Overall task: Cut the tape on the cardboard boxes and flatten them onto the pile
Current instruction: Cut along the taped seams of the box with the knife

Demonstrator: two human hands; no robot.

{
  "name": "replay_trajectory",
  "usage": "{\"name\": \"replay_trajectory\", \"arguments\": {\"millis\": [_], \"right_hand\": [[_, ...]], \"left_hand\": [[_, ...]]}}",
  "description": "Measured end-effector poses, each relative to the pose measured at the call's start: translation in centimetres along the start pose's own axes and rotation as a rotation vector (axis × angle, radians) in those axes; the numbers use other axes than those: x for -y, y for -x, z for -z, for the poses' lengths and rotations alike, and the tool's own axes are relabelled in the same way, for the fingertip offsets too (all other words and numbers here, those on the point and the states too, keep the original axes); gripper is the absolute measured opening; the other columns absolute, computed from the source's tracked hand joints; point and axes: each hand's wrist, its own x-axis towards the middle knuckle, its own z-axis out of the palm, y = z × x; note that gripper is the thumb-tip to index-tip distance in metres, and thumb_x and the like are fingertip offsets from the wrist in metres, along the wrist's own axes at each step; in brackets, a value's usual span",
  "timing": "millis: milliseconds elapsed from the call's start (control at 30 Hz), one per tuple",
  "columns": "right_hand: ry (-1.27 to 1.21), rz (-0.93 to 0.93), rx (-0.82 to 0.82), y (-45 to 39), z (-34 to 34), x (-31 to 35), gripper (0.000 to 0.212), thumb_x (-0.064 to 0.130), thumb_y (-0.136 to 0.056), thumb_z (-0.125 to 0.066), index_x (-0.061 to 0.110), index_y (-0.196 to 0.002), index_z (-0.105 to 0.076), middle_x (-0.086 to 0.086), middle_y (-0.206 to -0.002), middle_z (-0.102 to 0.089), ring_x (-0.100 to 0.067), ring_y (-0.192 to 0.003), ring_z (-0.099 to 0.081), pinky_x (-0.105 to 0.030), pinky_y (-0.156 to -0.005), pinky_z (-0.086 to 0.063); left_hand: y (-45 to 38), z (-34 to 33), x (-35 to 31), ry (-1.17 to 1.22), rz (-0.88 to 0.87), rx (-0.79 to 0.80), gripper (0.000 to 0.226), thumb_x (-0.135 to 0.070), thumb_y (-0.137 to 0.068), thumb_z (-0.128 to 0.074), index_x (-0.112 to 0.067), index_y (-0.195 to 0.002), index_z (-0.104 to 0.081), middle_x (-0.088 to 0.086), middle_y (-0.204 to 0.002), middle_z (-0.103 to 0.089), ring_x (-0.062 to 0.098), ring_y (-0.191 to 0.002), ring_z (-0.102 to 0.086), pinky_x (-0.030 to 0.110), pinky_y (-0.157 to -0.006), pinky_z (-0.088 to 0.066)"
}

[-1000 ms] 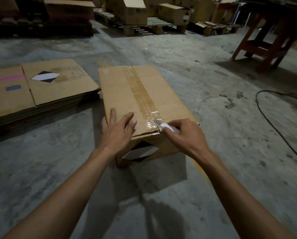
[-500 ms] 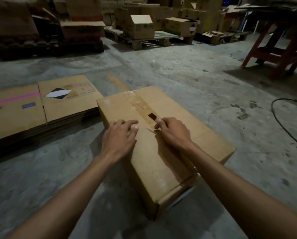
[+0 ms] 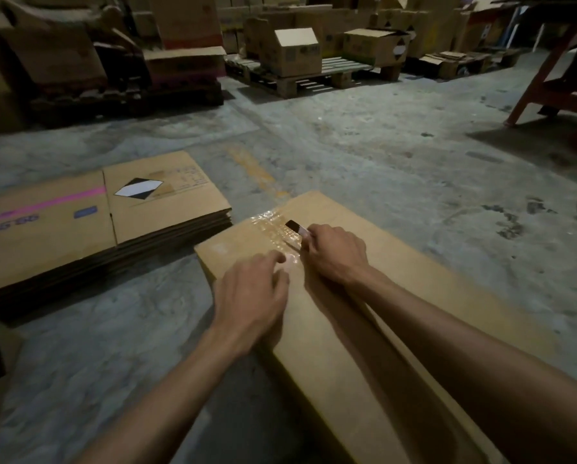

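Two hands on the cardboard box (image 3: 364, 329): left hand (image 3: 252, 298) flat, right hand (image 3: 335, 254) gripping a cutter (image 3: 297, 228) over crinkled tape (image 3: 272, 226).

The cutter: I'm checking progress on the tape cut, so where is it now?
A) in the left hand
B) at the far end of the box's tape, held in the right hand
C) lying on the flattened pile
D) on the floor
B: the right hand grips the cutter on the tape near the far edge of the box, while the left hand rests on the box top.
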Motion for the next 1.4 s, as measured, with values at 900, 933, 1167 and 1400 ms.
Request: {"name": "replay_trajectory", "arguments": {"millis": [900, 933, 1167, 1400], "right_hand": [[0.083, 0.08, 0.102, -7.5, -1.8, 4.9, 0.028, 0.024, -0.09, -0.046, 0.021, -0.116, -0.055, -0.014, -0.11, -0.065, -0.035, -0.101, -0.059, -0.036, -0.072, -0.036], [0.078, 0.07, 0.111, -7.6, -1.7, 5.0, 0.03, 0.024, -0.089, -0.047, 0.022, -0.117, -0.055, -0.014, -0.112, -0.064, -0.035, -0.102, -0.059, -0.036, -0.073, -0.036], [0.082, 0.066, 0.143, -8.3, -1.2, 6.0, 0.031, 0.028, -0.09, -0.048, 0.016, -0.118, -0.058, -0.014, -0.116, -0.063, -0.034, -0.105, -0.06, -0.035, -0.075, -0.04], [0.121, 0.091, 0.117, -7.0, -1.3, 5.4, 0.028, 0.029, -0.092, -0.048, 0.016, -0.115, -0.058, -0.012, -0.11, -0.065, -0.034, -0.099, -0.061, -0.037, -0.072, -0.041]], "left_hand": [[-7.6, -4.2, 6.9, -0.063, 0.077, 0.085, 0.055, -0.062, -0.096, -0.011, -0.045, -0.148, -0.022, -0.012, -0.154, -0.029, 0.023, -0.134, -0.034, 0.05, -0.106, -0.025], [-7.5, -4.1, 6.9, -0.061, 0.077, 0.082, 0.054, -0.061, -0.097, -0.012, -0.044, -0.147, -0.022, -0.012, -0.153, -0.03, 0.023, -0.134, -0.034, 0.05, -0.106, -0.025], [-7.3, -3.8, 6.7, -0.074, 0.081, 0.069, 0.05, -0.057, -0.099, -0.014, -0.044, -0.146, -0.026, -0.012, -0.151, -0.032, 0.023, -0.13, -0.037, 0.048, -0.103, -0.027], [-7.4, -3.6, 6.6, -0.071, 0.09, 0.085, 0.051, -0.055, -0.1, -0.014, -0.043, -0.148, -0.024, -0.011, -0.152, -0.031, 0.023, -0.131, -0.036, 0.048, -0.105, -0.027]]}}
